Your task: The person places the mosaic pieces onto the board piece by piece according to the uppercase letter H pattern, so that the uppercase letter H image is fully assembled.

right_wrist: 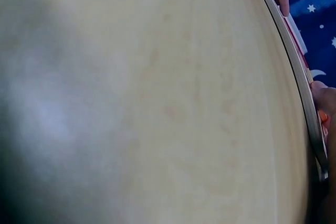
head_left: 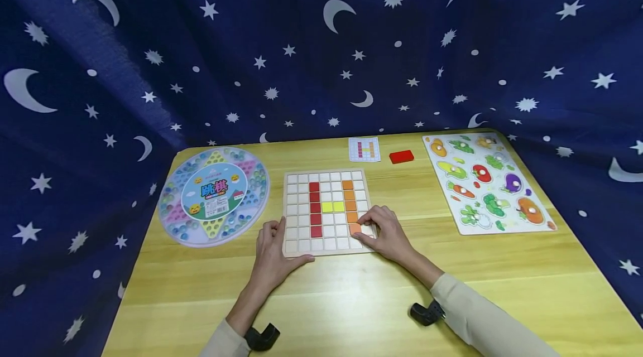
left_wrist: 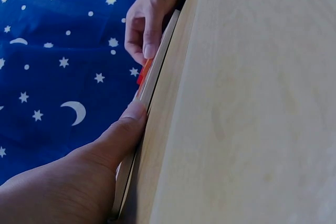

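A square wooden grid board [head_left: 305, 210] lies on the table, bearing a column of red tiles [head_left: 315, 207], a pair of yellow tiles [head_left: 332, 206] and a column of orange tiles [head_left: 349, 195]. My left hand [head_left: 271, 259] holds the board's near-left corner, thumb along the front edge and fingers at the left side. In the left wrist view, the left thumb [left_wrist: 128, 121] presses on the board's edge. Thumb and forefinger of my right hand [head_left: 392, 237] pinch the nearest orange tile [head_left: 355, 228] at the bottom of its column. Part of the board's right side is hidden beneath that hand.
Behind the board lie a small pattern card [head_left: 364, 149] and a red block [head_left: 401, 157]. A round Chinese checkers set [head_left: 213, 196] is at the left. On the right is a vegetable peg puzzle [head_left: 487, 184]. A star-and-moon cloth [head_left: 301, 39] hangs behind the table.
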A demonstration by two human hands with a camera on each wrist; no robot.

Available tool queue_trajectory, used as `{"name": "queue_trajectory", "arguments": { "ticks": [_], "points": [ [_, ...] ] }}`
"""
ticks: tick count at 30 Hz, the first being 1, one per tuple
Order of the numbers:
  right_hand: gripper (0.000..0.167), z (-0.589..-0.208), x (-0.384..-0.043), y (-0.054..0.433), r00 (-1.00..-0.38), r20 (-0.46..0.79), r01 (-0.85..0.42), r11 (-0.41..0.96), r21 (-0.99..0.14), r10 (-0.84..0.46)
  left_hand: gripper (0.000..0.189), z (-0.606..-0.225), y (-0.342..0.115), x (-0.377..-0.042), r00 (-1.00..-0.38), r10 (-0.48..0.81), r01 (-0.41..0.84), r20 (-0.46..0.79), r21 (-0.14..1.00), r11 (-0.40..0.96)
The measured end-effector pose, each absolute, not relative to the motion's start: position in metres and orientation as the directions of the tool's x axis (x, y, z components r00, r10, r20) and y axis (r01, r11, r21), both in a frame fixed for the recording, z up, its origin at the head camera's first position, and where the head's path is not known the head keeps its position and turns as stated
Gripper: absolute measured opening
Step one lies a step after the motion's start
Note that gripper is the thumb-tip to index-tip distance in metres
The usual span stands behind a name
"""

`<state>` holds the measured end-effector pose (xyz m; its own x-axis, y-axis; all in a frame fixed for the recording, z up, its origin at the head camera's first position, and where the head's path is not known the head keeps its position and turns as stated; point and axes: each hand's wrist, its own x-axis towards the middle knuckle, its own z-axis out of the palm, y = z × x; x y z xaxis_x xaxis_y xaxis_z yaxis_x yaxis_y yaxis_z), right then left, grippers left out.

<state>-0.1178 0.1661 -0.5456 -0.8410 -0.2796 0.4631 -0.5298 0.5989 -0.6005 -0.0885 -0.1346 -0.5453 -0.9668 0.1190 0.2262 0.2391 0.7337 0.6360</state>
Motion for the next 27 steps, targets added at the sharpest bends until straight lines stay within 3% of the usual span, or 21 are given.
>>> {"name": "queue_trajectory", "arguments": {
  "ticks": [10, 21, 27],
  "points": [
    [0.033, -0.5416, -0.1185, 0.1693, -0.861, 0.412, -0.501, 0.641, -0.581, -0.299, 0.114, -0.5458, -0.1316, -0.0907, -0.96, 0.122, 0.258, 0.253, 0.622, 0.74],
    [0.027, -0.5436, -0.1218, 0.1729, -0.817, 0.474, -0.57, 0.578, -0.583, -0.328, 0.115, -0.5446, -0.1322, -0.0891, -0.961, 0.114, 0.252, 0.252, 0.628, 0.736],
    [0.025, -0.5455, -0.1184, 0.1712, -0.827, 0.452, -0.558, 0.577, -0.596, -0.334, 0.114, -0.5452, -0.1344, -0.0865, -0.967, 0.111, 0.236, 0.229, 0.637, 0.734]
  ]
}}
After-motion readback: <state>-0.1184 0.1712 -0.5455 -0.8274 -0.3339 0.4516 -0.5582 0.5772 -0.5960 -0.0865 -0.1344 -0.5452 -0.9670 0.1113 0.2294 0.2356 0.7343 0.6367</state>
